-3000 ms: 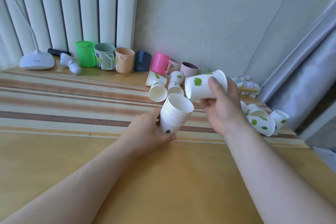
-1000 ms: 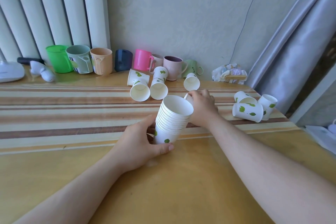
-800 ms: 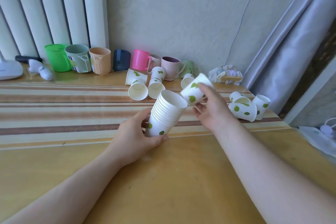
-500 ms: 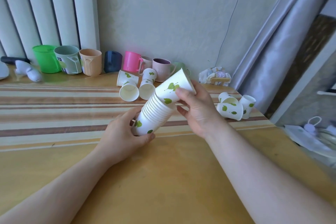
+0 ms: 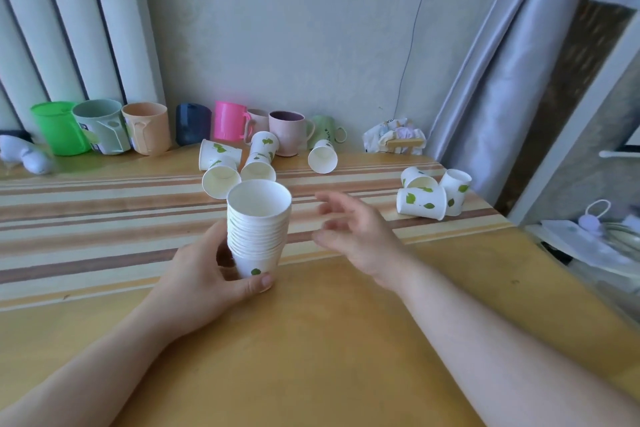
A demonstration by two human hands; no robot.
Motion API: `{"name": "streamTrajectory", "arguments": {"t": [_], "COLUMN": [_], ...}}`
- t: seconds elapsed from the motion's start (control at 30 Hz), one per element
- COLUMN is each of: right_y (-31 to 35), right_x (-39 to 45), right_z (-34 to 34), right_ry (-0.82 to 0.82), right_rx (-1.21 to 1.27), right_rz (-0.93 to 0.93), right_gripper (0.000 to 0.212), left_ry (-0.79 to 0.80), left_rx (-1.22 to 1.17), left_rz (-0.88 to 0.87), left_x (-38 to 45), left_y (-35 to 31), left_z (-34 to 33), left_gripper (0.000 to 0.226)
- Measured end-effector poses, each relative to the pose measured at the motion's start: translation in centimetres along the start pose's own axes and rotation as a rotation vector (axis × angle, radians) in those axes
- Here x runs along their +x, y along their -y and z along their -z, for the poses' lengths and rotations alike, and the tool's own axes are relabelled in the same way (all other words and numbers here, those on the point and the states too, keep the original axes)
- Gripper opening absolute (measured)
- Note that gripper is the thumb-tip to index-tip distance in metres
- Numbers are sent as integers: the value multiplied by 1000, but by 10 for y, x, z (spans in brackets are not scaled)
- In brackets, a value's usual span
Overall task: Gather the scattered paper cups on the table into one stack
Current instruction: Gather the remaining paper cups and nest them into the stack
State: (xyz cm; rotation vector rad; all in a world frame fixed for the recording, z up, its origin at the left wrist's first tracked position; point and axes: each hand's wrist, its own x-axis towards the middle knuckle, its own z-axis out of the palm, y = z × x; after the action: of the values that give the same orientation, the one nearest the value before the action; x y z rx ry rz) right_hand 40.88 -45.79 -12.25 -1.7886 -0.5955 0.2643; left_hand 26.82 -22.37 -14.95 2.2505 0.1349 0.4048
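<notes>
Released, right hand (image 5: 360,236) now beside stack (image 5: 258,229) (left hand (image 5: 204,274) gripping base).

A pale green mug (image 5: 325,130) standing at the back edge of the table (image 5: 311,340), by the wall, carries small dark lettering running vertically that appears to read "SMILE". No other text, label or number can be read.
</notes>
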Motion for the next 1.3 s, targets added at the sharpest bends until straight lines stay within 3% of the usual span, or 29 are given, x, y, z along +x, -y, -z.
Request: {"name": "streamTrajectory", "arguments": {"t": [0.13,0.17,0.23,0.37,0.47,0.53,0.63,0.73,0.83,0.9,0.97,1.07,1.13,1.23,1.3], "right_y": [-37,-49,-69,-82,-79,-73,-58,-45,-29,-23,-17,-18,-22,-26,-29], "right_x": [16,18,21,22,19,18,14,15,12,10,8,9,8,7,7], "right_z": [91,114,144,157,155,151,143,138,139,145,147,143,137,134,135], "right_ry": [-794,-924,-1012,-783,-701,-703,-668,-526,-402,-342,-334,-387,-376,-307,-360], "right_rx": [-192,-207,-230,-230,-284,-241,148,681,1025,1154,1132,839,623,532,479], "right_rz": [-76,-119,-191,-329,-273,-230,-205,-158,-59,44,104,170,194,180,138], "right_gripper": [31,31,38,42,22,4,11,13,9,30,47,52,72,104,87], "left_ry": [-7,-7,31,290,456,459,394,272,162,142,123,70,40,8,-22], "left_rx": [4,-16,-53,-131,-184,-159,-123,-141,-154,-162,-153,-143,-138,-137,-134], "left_rz": [32,47,92,246,327,341,309,236,207,209,203,206,203,165,154], "left_x": [-1,-1,0,18,38,47,53,57,64,69,73,78,81,87,91], "left_y": [-9,-9,-10,-19,-37,-45,-58,-74,-86,-92,-96,-100,-102,-108,-112], "left_z": [-3,-2,0,16,23,17,-16,-63,-100,-114,-124,-135,-142,-153,-161], "left_gripper": [59,59,65,97,84,71,68,67,73,72,70,67,65,63,61]}}
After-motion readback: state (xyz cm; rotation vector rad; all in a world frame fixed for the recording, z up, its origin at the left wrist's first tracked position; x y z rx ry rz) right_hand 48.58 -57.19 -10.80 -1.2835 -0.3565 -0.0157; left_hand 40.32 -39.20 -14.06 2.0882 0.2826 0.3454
